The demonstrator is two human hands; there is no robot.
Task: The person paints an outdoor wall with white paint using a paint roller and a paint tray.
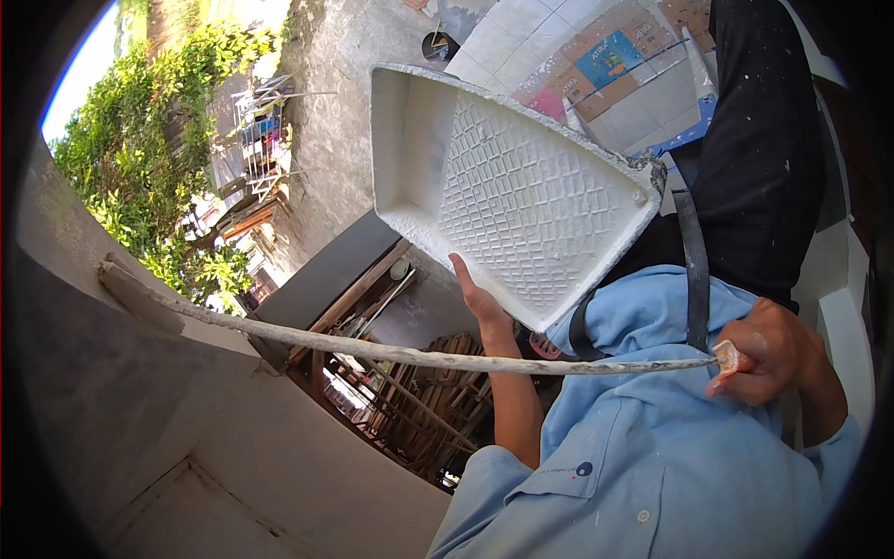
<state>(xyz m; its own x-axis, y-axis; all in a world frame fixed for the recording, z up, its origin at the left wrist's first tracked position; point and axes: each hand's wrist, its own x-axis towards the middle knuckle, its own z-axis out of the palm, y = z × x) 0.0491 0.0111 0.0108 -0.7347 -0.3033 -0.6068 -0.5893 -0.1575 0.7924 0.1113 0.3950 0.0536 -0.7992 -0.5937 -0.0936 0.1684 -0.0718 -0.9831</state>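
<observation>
My left hand (485, 304) holds a paint roller tray (531, 189) by its lower edge, with the thumb on the rim and the other fingers hidden beneath. White paint coats the tray's deep well and its ribbed slope. Lower right, by my shirt, my right hand (765, 356) is closed around an orange handle (733, 360) smeared with white. A long paint-crusted rod (447, 360) runs from this handle across the view to the upper part of a wall at the left; whether it touches the wall I cannot tell. The rod passes in front of my left forearm.
Cardboard sheets (607, 66) lie on white floor tiles at the top right, near a black bucket (440, 47). Stacked wood (447, 391) stands below, beyond a grey ledge (335, 262). A pale wall (279, 426) fills the lower left. A black strap (691, 272) hangs by my waist.
</observation>
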